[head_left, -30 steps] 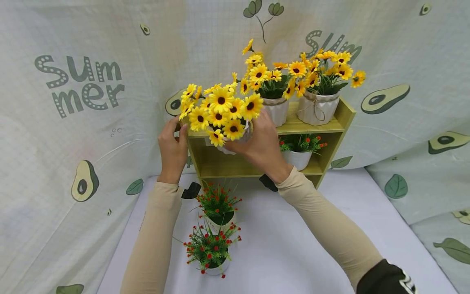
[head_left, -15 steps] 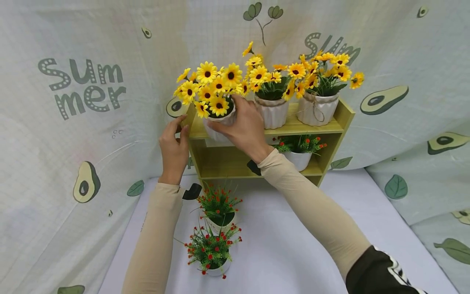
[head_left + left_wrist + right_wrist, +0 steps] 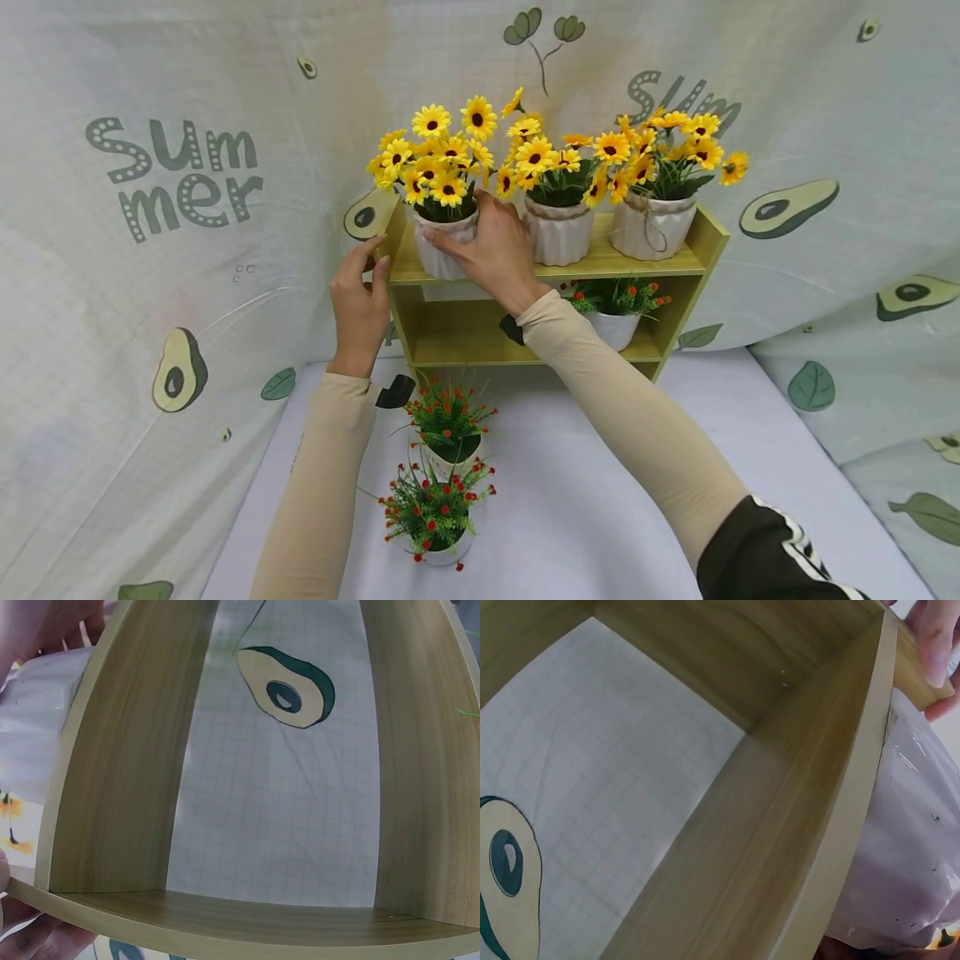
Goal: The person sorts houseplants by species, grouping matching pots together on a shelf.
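Observation:
In the head view my right hand [image 3: 498, 250] grips a white pot [image 3: 442, 250] of yellow artificial sunflowers at the left end of the wooden shelf's [image 3: 468, 333] top board. The thumb lies across the pot's front and the fingers go behind its right side. The pot stands upright; in the right wrist view its glossy wall [image 3: 900, 840] sits right at the board's edge. My left hand [image 3: 360, 304] pinches the upper corner of the shelf's left side panel, and its fingers [image 3: 935, 656] show around that panel in the right wrist view.
Two more sunflower pots [image 3: 558, 233] [image 3: 652, 225] stand rightward on the top board. A white pot [image 3: 613, 329] with red-flowered greenery sits on the board below. Two similar red-flowered plants [image 3: 450, 417] [image 3: 431, 508] stand on the white table [image 3: 585, 467]. Printed cloth [image 3: 247, 67] hangs behind.
My right hand has carried the sunflower pot back and slightly left onto the top board, and the pot has gone from tipped forward to upright. My left hand stays at the side panel.

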